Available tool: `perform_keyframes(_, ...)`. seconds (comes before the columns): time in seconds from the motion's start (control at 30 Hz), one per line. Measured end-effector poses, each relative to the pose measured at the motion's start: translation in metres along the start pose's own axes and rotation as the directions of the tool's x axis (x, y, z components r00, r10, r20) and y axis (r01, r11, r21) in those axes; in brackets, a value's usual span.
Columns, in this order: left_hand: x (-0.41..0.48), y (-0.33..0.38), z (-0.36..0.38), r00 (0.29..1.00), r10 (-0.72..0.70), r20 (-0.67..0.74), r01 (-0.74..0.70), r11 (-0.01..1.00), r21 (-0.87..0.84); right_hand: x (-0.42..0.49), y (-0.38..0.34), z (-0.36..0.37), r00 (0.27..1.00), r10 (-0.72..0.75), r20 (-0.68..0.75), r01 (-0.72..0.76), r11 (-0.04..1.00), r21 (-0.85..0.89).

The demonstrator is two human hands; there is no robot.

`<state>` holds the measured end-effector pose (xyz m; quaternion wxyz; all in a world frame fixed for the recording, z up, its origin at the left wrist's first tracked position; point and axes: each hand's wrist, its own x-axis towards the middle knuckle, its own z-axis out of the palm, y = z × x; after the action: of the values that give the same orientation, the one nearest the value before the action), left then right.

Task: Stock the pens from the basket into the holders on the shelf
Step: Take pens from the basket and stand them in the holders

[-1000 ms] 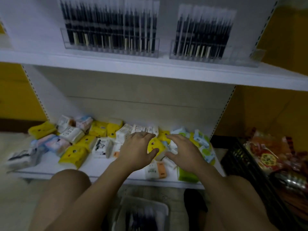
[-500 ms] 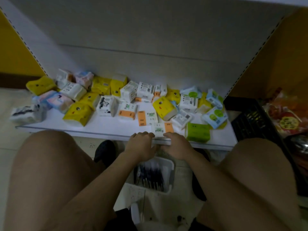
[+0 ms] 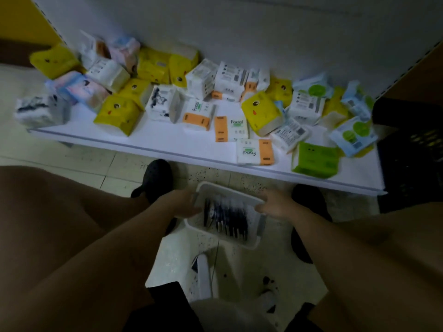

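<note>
The fetching step appears to be underway: the left hand (image 3: 185,204) is sitting at the left wall of the white basket (image 3: 223,238) on the floor (image 3: 239,271), and the right hand (image 3: 275,208) at its right rim, with blur hiding whether the fingers are grasping or released. The pens (image 3: 227,219) are lying side by side inside, long axes running near to far, their tip ends unreadable. The next move is probably calling for lifting a bunch out together.

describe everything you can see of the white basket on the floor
The basket is a white rectangular tub, plastic by its look, open on top, sitting skewed on the speckled floor before the shelf. Dark pens lie packed inside. The left hand meets its left rim and the right hand its right rim; blur hides the grip.
</note>
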<state>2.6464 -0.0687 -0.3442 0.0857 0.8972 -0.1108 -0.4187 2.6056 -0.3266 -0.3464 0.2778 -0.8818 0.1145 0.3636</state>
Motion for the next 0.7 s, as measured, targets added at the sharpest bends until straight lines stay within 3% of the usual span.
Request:
perform_keyframes(0.23, 0.054, 0.012, 0.061, 1.000, -0.001, 0.014, 0.004, 0.964, -0.267, 0.032, 0.007, 0.031, 0.997, -0.034, 0.066, 0.029, 0.997, 0.077)
perform_keyframes(0.5, 0.112, 0.011, 0.105, 0.983, -0.089, 0.158, 0.125, 0.963, -0.238, 0.054, 0.007, 0.066, 0.985, 0.050, 0.168, -0.059, 0.997, 0.049)
perform_keyframes(0.7, 0.133, 0.006, 0.119, 0.964, -0.121, 0.237, 0.204, 0.907, -0.368, 0.068, 0.008, 0.078, 0.979, 0.122, 0.162, -0.140, 0.985, 0.106)
